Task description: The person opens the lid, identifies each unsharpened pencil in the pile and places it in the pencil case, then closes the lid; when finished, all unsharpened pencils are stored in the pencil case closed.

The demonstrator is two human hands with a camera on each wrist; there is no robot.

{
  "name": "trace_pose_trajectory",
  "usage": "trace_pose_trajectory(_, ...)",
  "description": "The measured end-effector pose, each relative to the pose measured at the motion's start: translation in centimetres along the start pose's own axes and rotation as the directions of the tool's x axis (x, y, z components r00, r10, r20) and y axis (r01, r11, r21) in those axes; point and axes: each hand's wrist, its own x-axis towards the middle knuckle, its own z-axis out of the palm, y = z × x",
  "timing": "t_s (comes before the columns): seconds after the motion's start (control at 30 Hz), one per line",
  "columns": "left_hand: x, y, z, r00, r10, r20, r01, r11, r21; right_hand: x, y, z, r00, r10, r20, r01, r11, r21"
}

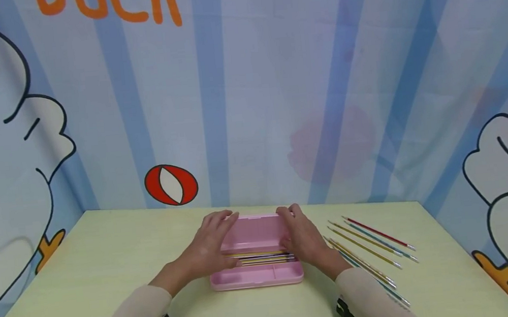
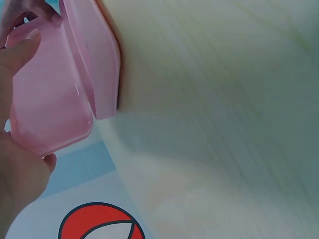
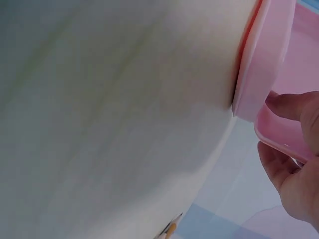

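A pink pencil case lies opened on the table, its lid raised at the back. Several pencils lie across inside it. My left hand holds the lid's left side; in the left wrist view its thumb is over the inner face and a fingertip shows behind the edge. On the lid's right side is my right hand. The right wrist view shows that hand with its thumb on the inner side and fingers behind the lid's rim.
Several loose pencils, yellow, teal and red, lie slanted on the table right of the case. Some are close to my right forearm. A striped cloth backdrop stands behind the table's far edge.
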Motion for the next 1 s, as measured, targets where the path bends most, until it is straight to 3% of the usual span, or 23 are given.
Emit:
trace_pose_trajectory(0.2,-0.6,-0.1,0.2,0.997,0.071,-0.040,-0.069,0.996,0.064,-0.3,0.1,-0.8,0.998,-0.054,-0.020,0.053,0.997,-0.057)
trace_pose_trajectory(0.43,-1.3,-0.2,0.4,0.991,0.120,-0.055,-0.114,0.988,0.104,-0.8,0.0,-0.8,0.994,-0.084,-0.076,0.083,0.996,-0.018)
trace_pose_trajectory(0.6,-1.8,-0.1,0.7,0.988,0.133,-0.077,-0.123,0.984,0.125,-1.5,-0.4,-1.4,0.999,-0.036,0.013,0.035,0.999,0.037)
trace_pose_trajectory(0.77,-2.6,0.2,1.0,0.987,0.137,-0.089,-0.116,0.970,0.212,-2.3,-0.7,-2.2,0.992,0.020,0.128,-0.036,0.992,0.124)
trace_pose_trajectory(1.0,-3.9,1.3,0.7,0.994,0.093,-0.059,-0.074,0.961,0.267,-3.6,-1.1,-2.9,0.984,0.003,0.179,-0.032,0.986,0.162)
